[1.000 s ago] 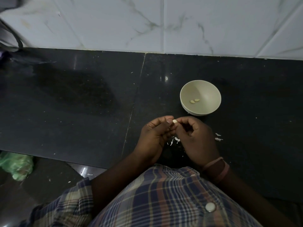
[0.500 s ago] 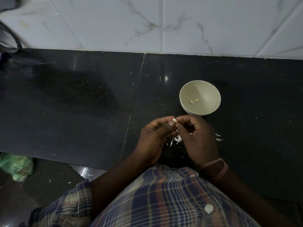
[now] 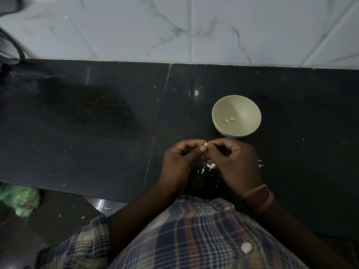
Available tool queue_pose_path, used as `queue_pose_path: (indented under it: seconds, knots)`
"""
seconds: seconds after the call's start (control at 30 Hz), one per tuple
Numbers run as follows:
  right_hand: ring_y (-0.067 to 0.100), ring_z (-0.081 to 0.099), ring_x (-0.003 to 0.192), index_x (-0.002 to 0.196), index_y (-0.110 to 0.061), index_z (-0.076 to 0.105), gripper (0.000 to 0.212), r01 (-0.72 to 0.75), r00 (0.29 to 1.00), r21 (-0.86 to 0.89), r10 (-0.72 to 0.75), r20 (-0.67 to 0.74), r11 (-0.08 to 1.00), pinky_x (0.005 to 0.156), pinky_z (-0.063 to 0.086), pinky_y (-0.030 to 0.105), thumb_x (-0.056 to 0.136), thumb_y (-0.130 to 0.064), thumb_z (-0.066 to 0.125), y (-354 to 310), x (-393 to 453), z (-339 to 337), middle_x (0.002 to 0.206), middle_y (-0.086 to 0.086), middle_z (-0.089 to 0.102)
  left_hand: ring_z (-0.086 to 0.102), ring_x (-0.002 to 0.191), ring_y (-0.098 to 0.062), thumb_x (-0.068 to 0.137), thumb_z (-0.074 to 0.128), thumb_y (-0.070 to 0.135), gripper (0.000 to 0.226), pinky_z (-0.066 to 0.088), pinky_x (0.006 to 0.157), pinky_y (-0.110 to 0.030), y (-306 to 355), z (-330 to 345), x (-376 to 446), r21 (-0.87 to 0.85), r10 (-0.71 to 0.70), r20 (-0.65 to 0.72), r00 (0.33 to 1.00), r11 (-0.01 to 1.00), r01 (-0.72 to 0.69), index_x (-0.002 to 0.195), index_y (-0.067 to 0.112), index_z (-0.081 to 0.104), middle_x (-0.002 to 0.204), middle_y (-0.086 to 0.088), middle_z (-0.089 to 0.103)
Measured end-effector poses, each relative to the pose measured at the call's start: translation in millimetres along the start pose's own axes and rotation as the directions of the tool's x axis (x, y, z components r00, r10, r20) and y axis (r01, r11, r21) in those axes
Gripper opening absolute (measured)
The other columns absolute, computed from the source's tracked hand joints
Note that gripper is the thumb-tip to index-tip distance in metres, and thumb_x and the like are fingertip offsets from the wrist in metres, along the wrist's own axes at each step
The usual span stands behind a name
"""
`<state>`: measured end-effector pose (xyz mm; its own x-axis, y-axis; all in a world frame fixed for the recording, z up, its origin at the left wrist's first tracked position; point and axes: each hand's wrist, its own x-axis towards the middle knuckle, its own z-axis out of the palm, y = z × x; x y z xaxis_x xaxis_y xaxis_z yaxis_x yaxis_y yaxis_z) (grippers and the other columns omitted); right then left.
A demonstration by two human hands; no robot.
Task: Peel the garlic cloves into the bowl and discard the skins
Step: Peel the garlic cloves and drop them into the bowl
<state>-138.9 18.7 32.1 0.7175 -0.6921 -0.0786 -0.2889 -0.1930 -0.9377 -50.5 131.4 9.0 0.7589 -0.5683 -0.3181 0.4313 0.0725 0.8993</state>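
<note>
So the biggest thing in your view was the black countertop (image 3: 97, 123), running the full width under the white marbled wall tiles (image 3: 252, 30). I'll use the bowl as the reference for everything else.

Your plaid shirt (image 3: 194, 235) filled the bottom of the view, well below the bowl, with a round pale button (image 3: 246, 247) on it. Far to the bowl's lower left, off the counter's front edge, a crumpled green plastic bag (image 3: 18, 198) lay on the floor.

The bowl (image 3: 217, 121) itself was a pale, round one sitting on the counter, and two peeled cloves (image 3: 229, 119) lay side by side at its bottom, touching or nearly so.

Just below the bowl, your hands were up together. Your left hand (image 3: 180, 158) had its fingers curled in, thumb pressed up against a small garlic clove (image 3: 206, 145). Your right hand (image 3: 235, 162) was curled too, fingertips meeting that same clove from the other side, so both hands were pinching it between them. The clove sat just below the bowl's near rim, to its lower left, not touching it. You had a pinkish band (image 3: 258, 199) around your right wrist.

Smallest stuff: white bits of garlic skin (image 3: 210, 166) were scattered on the counter under your hands, with a couple more flakes (image 3: 260, 165) poking out past your right hand, straight below the bowl.
</note>
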Motion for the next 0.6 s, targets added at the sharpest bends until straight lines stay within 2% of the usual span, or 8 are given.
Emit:
queue_pose_path:
  seconds: [0.1, 0.23, 0.4, 0.5, 0.6]
  knots:
    - [0.014, 0.073, 0.070, 0.085, -0.020, 0.076, 0.004, -0.014, 1.000, 0.015, 0.015, -0.014, 1.000, 0.070, 0.061, 0.046, 0.085, -0.025, 0.077, -1, 0, -1, 0.074, -0.004, 0.075, 0.074, 0.085, -0.020, 0.089, 0.068, -0.003, 0.013, 0.058, 0.074, -0.026, 6, 1, -2, 0.103, 0.093, 0.049, 0.995, 0.990, -0.097, 0.102, -0.005, 0.072, 0.093, -0.014, 0.077]
    - [0.017, 0.073, 0.066, 0.084, -0.019, 0.075, 0.002, -0.051, 0.999, 0.021, 0.051, 0.007, 0.998, 0.068, 0.061, 0.044, 0.085, -0.020, 0.077, -2, 0, -3, 0.072, -0.001, 0.074, 0.075, 0.082, -0.013, 0.086, 0.072, -0.004, 0.014, 0.056, 0.072, -0.020, 10, 2, -3, 0.172, 0.121, 0.049, 0.991, 0.977, -0.128, 0.100, -0.005, 0.074, 0.089, -0.007, 0.079]
    - [0.021, 0.072, 0.058, 0.085, -0.009, 0.075, 0.004, -0.096, 0.992, 0.092, 0.088, 0.094, 0.991, 0.059, 0.058, 0.029, 0.088, -0.008, 0.072, -4, 1, -5, 0.067, 0.006, 0.073, 0.076, 0.082, -0.019, 0.084, 0.075, -0.001, 0.013, 0.061, 0.077, -0.028, 10, 1, -5, 0.206, 0.109, 0.015, 0.994, 0.972, -0.110, 0.096, 0.004, 0.078, 0.089, -0.008, 0.079]
    - [0.024, 0.072, 0.059, 0.086, -0.003, 0.075, 0.008, -0.097, 0.988, 0.133, 0.079, 0.134, 0.986, 0.057, 0.059, 0.026, 0.090, -0.002, 0.068, -6, 3, -7, 0.068, 0.012, 0.073, 0.076, 0.085, -0.022, 0.084, 0.075, 0.000, 0.014, 0.062, 0.080, -0.032, 11, 1, -5, 0.251, 0.138, 0.035, 0.990, 0.957, -0.143, 0.096, 0.008, 0.079, 0.090, -0.005, 0.079]
    - [0.024, 0.072, 0.059, 0.084, 0.001, 0.074, 0.012, -0.102, 0.981, 0.163, 0.072, 0.183, 0.981, 0.056, 0.057, 0.024, 0.092, 0.002, 0.064, -8, 4, -12, 0.067, 0.015, 0.072, 0.077, 0.085, -0.022, 0.085, 0.075, 0.002, 0.016, 0.061, 0.081, -0.032, 13, -2, -4, 0.292, 0.143, 0.073, 0.987, 0.943, -0.158, 0.100, 0.003, 0.078, 0.092, -0.005, 0.079]
